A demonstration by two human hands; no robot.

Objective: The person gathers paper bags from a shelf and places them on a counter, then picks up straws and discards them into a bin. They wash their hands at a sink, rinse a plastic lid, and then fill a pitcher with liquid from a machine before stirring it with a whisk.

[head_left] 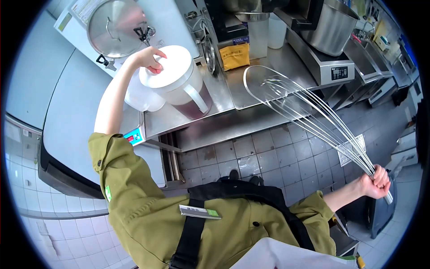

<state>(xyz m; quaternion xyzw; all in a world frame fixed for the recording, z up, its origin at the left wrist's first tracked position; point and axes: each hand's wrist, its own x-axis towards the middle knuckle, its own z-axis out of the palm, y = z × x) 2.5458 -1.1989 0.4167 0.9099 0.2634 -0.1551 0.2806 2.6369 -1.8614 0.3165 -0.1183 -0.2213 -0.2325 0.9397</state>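
Observation:
At the upper left, my left hand (pixel 151 61) pinches the top of the white lid (pixel 172 74) on a translucent pitcher (pixel 181 96). Dark reddish liquid fills the lower part of the pitcher, which stands on the steel counter. On the right side, my right hand (pixel 377 183) is wrapped round the handle of a large wire whisk (pixel 331 127). The whisk's wire loops point up and left, above the floor and the counter's front edge.
A yellow packet (pixel 235 57) lies on the counter (pixel 246 96) behind the whisk loops. Farther right, a steel pot (pixel 331 29) stands on an induction cooker (pixel 338 71). A blue-framed scale (pixel 134 136) and a round steel lid (pixel 115 29) are at left.

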